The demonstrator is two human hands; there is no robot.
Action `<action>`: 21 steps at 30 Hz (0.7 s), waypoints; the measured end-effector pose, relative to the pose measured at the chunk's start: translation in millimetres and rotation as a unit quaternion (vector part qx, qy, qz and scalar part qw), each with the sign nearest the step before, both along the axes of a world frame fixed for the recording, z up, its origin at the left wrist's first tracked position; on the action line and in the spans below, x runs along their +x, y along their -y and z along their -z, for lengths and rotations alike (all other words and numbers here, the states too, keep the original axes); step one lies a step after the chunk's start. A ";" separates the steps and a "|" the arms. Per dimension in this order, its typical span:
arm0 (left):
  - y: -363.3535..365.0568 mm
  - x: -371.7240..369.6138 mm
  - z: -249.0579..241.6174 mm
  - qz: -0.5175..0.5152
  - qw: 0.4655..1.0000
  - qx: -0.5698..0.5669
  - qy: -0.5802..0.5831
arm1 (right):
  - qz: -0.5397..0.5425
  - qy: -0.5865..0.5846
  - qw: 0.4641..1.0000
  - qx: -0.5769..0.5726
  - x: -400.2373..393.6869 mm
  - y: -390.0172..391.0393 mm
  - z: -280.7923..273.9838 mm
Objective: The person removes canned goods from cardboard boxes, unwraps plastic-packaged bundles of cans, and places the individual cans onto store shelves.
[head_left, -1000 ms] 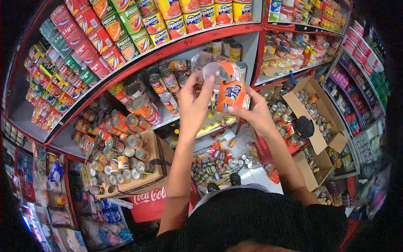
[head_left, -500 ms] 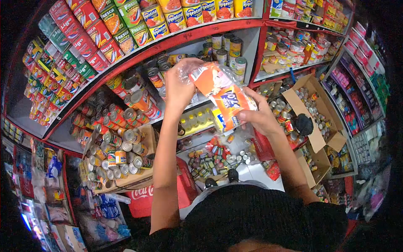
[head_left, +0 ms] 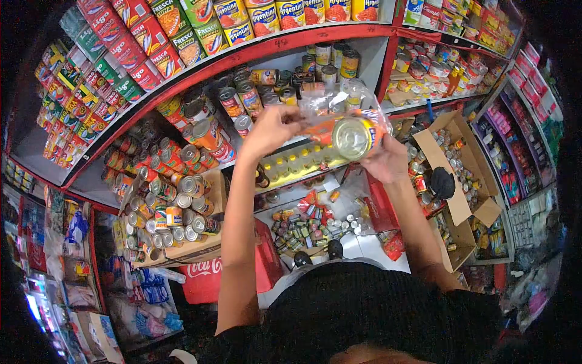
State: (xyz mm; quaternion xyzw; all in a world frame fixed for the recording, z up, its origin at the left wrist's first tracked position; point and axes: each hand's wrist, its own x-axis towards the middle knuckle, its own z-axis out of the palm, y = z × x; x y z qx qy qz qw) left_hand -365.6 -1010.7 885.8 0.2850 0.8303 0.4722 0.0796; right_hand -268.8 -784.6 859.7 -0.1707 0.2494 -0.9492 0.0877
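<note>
A can [head_left: 353, 139] with its metal end facing me sits in clear plastic wrap [head_left: 342, 98], along with an orange printed packet [head_left: 321, 129]. My right hand [head_left: 388, 160] grips this bundle from the right and below. At its left edge, my left hand [head_left: 274, 131] has its fingers pinched together on the wrap; the fingertips are partly hidden. Behind both hands is a shelf of standing and leaning cans [head_left: 247, 97], with yellow-capped bottles [head_left: 297, 164] lower down.
An open carton [head_left: 206, 239] piled with loose cans stands at left, beside a red Coca-Cola crate [head_left: 206, 280]. Loose cans [head_left: 297, 230] cover the floor ahead. More open cartons [head_left: 451, 176] are at right. Stacked cans [head_left: 127, 48] line the upper shelf.
The bundle has turned so the can's end now faces me. My left hand has moved right and down, from the wrap's top corner to its left edge. My right hand has shifted slightly right.
</note>
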 end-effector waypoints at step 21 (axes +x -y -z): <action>-44.1 100.2 -21.5 -0.009 0.961 0.098 -0.259 | -0.062 0.227 0.949 -0.209 -8.1 15.7 24.9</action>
